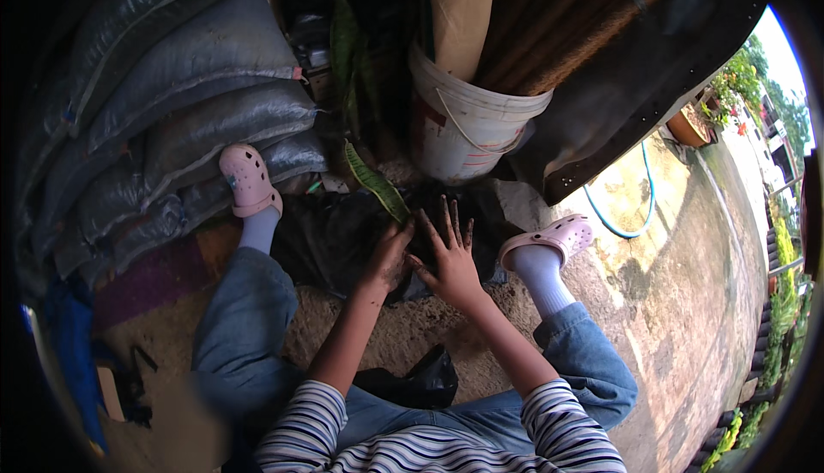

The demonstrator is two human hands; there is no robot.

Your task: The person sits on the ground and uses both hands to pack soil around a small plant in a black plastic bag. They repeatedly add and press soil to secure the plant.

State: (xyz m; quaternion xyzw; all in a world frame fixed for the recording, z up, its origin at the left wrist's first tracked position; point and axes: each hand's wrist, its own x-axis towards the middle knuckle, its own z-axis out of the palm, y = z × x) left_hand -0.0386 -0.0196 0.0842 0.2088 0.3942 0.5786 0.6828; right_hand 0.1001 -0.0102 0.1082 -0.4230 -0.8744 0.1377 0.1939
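Observation:
A single snake plant leaf (376, 183), green with yellowish edges, slants up and away from my left hand (390, 255). Its lower end meets the fingers of that hand, which appear closed around it. Dark soil clings to both hands. Just to the right, my right hand (450, 260) is spread with its fingers apart and nothing in them; the thumb points towards the left hand. Beneath both hands lies crumpled black plastic (322, 235) on the ground between my feet. What lies directly under the palms is hidden.
Filled grey sacks (225, 112) are stacked on the left. Ahead stands a white bucket (463, 125) holding a brown roll (460, 25). More snake plant leaves (347, 54) rise beside it. A blue hose (634, 231) curves over the concrete (682, 267) on the right.

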